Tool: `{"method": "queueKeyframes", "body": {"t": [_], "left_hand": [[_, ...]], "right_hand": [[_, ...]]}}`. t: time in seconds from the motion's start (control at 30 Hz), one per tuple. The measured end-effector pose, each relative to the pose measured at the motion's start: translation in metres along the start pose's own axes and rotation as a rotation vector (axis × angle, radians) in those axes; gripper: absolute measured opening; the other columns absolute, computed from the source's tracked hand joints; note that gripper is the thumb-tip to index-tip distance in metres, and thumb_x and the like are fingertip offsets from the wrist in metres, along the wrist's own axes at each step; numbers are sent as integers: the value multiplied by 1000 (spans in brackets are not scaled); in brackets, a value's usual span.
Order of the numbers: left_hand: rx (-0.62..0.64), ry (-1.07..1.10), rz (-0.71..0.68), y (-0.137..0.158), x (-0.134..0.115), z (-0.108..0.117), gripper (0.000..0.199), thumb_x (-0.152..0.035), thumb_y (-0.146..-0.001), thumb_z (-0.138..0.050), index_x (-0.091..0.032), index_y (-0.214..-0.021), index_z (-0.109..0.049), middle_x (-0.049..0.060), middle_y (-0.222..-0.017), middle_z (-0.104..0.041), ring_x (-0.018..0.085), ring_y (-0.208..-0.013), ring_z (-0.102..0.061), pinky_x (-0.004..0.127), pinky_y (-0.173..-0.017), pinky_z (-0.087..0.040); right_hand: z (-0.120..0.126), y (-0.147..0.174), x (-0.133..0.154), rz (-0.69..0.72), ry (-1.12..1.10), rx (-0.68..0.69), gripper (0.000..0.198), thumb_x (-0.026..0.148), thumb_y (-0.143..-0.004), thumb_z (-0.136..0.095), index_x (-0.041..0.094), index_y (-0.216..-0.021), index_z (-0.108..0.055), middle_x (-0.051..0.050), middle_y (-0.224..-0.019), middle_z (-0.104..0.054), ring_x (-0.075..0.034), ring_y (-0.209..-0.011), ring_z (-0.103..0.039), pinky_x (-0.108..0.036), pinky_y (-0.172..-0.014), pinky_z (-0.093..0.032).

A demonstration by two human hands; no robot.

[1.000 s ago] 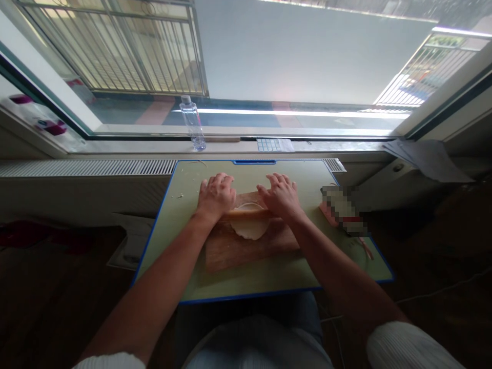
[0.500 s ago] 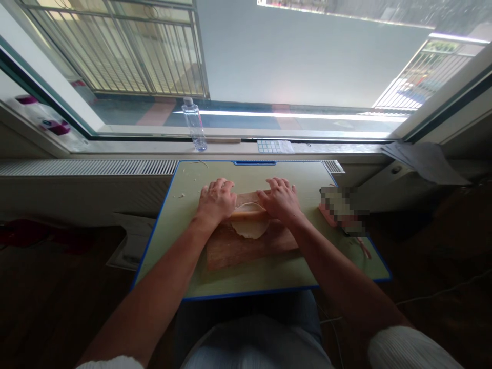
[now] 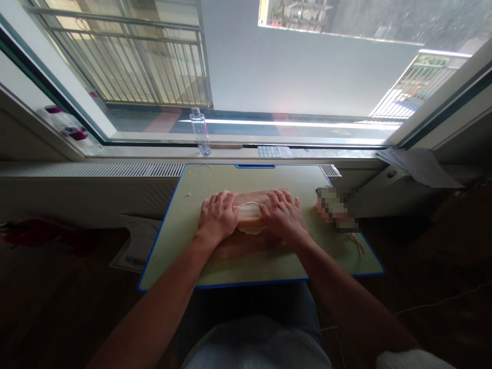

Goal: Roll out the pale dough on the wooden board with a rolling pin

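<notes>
the person is pressing a rolling pin across a round of dough on a wooden board, which is lying on the green bench under the window. the left hand is resting palm-down on the pin's left end and the right hand on its right end; both are lying flat with fingers spread and slightly curled forward, so neither grip is closing around the pin, only bearing on it. the dough is sitting mostly under the pin, between the two hands, with a pale edge showing on the near side.

to roll well here, the pressure is probably best kept even on both ends so the sheet is thinning evenly, with the palms letting the pin turn freely rather than dragging it. the board looks likely to slide on the smooth bench if the push is too hard. a clear bottle is standing on the sill beyond, well apart from the work.
</notes>
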State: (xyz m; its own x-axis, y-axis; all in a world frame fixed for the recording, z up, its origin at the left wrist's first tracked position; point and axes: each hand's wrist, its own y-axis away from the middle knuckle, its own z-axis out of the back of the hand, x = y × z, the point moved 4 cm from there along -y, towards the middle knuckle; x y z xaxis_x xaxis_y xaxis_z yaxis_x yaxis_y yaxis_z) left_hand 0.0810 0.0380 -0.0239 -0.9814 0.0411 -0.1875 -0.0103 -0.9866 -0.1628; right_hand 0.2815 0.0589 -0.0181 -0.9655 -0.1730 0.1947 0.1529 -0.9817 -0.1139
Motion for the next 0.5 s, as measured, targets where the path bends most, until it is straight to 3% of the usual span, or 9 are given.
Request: {"method": "queueKeyframes", "body": {"t": [0.23,0.37,0.5], "left_hand": [[-88,9,-15,24,-4,3,50,-40,-109,-41,-30,-152,-64,11,-159,-63,33,-146,-56,54,-124,-41],[-106,-5,-55,23,-4,7,49,-42,-110,-40,-27,-149,-66,13,-159,-64,33,-146,-56,57,-127,-38],[-81,-34,30,14,0,7,48,-41,-108,-41,-28,-147,-68,15,-159,-63,36,-145,-56,66,-126,-35]], "right_hand": [[3,12,3,6,13,-12,57,51,-108,-46,23,-157,-59,-10,-171,-52,-36,-159,-39,-62,-131,-27],[5,1,3,7,2,23,55,52,-108,-47,25,-153,-62,-9,-167,-56,-35,-154,-43,-60,-128,-33],[4,-12,2,7,-9,73,50,52,-107,-47,29,-148,-65,-9,-163,-59,-34,-150,-46,-57,-124,-37]]}}
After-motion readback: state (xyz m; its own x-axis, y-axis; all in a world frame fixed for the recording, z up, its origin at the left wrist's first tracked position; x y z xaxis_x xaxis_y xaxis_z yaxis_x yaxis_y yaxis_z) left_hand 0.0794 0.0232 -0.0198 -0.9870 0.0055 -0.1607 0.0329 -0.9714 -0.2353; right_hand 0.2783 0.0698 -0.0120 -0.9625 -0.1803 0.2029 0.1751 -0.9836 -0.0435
